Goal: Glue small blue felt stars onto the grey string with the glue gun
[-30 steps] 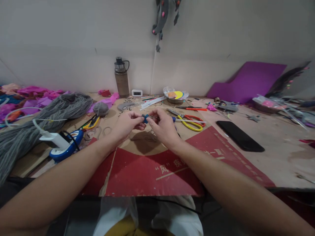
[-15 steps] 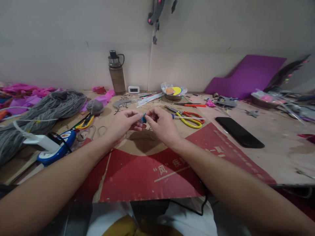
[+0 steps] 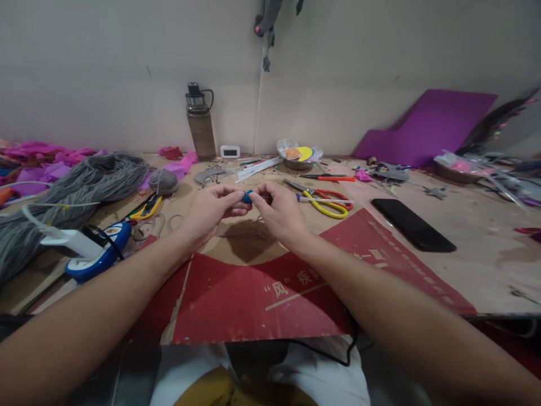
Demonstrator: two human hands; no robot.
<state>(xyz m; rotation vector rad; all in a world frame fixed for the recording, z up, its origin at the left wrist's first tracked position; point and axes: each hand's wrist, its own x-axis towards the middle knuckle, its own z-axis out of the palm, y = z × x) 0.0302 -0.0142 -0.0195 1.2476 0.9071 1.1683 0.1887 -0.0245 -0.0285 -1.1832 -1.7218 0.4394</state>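
Note:
Both my hands meet above the brown and red cardboard sheet [image 3: 262, 293] at the table's middle. My left hand [image 3: 211, 211] and my right hand [image 3: 281, 214] each pinch a small blue piece [image 3: 247, 197] between thumb and fingertips. The fingers of both hands are curled tight around it, so most of the piece is hidden. Its shape cannot be made out. Just right of my right hand lie yellow-handled scissors [image 3: 325, 207] and red-handled scissors [image 3: 333, 197].
A grey yarn bundle [image 3: 71, 189] and a yarn ball [image 3: 163, 181] lie left, with a blue and white device [image 3: 97, 254] and yellow cutter [image 3: 146, 210]. A black phone [image 3: 412, 224] lies right. A bottle [image 3: 199, 123], small clock [image 3: 230, 151], metal bowl [image 3: 299, 158] and purple sheet [image 3: 426, 132] stand at the back.
My hands stay pinched together on the blue piece; the fingers have closed in more tightly around it. The view has shifted slightly downward.

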